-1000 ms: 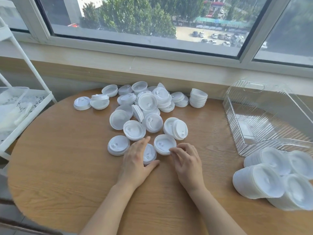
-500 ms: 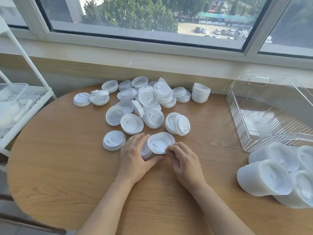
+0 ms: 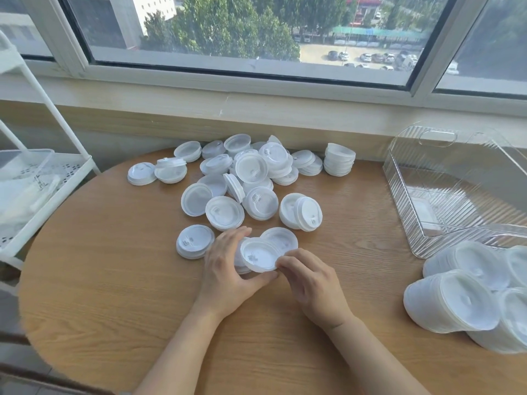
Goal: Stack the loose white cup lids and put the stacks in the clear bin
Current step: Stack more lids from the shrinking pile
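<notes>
Head camera up close, looking forward and down over the round table (image 3: 114, 280), window (image 3: 256, 32) straight ahead, single view only

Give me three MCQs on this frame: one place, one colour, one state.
1. Where is the clear bin?
A. Far right of the table
B. On the white rack
C. On the windowsill

2. What colour are the lids?
A. Black
B. White
C. Red

3. What is the right hand doing?
A. Resting flat on the table
B. Pinching a tilted lid
C. Reaching into the bin

Answers:
1. A, the bin sits on the table at its far right.
2. B, every loose and stacked lid is white.
3. B, its fingertips grip the tilted lid's rim, while the left hand cups the short stack beside it.
</notes>
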The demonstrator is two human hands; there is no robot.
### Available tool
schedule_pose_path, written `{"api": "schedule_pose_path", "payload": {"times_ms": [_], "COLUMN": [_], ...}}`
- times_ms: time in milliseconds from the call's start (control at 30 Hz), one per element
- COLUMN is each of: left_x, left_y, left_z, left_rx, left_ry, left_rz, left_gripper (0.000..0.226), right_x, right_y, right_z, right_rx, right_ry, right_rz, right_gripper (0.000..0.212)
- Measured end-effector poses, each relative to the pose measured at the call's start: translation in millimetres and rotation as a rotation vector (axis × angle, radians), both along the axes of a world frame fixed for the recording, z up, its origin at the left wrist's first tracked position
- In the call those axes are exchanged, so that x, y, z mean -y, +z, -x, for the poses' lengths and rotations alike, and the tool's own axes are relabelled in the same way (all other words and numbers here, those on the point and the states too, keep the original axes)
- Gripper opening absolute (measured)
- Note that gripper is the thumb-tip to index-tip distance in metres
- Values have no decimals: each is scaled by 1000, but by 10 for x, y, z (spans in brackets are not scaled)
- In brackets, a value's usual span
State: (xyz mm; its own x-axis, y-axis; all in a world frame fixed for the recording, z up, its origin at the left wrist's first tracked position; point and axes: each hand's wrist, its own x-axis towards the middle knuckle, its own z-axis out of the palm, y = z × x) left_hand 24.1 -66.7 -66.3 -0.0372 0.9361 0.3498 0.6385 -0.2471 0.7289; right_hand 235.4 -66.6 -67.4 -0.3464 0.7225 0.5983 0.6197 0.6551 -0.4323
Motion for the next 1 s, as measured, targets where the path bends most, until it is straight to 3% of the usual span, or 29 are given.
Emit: {"api": "schedule_pose_path", "payload": {"times_ms": [233,367,467,800,1000], "left_x": [76,104,83,115,266], "left_y": [21,-3,-13,34,88], "left_z": [10,-3,-22,-45,-50], "left_rx": [25,-2,-65,-47,24], "left_ry": [-7,5,-5,-9,-22], "left_rz": [-13,11,29,6,-55], "left_gripper": [67,84,95,85,80], "right_x": [17,-4,-18,-5,-17], "right_y": [-5,24,12,-14,5], "right_z": [3,-22,-23,-15,-45], "right_rx": [3,-33,4,24,-61], "right_ry": [-59,-208,-189,-88,-271], "right_rz": [-1,29,25,6,92], "right_gripper": [7,22,23,14,24]}}
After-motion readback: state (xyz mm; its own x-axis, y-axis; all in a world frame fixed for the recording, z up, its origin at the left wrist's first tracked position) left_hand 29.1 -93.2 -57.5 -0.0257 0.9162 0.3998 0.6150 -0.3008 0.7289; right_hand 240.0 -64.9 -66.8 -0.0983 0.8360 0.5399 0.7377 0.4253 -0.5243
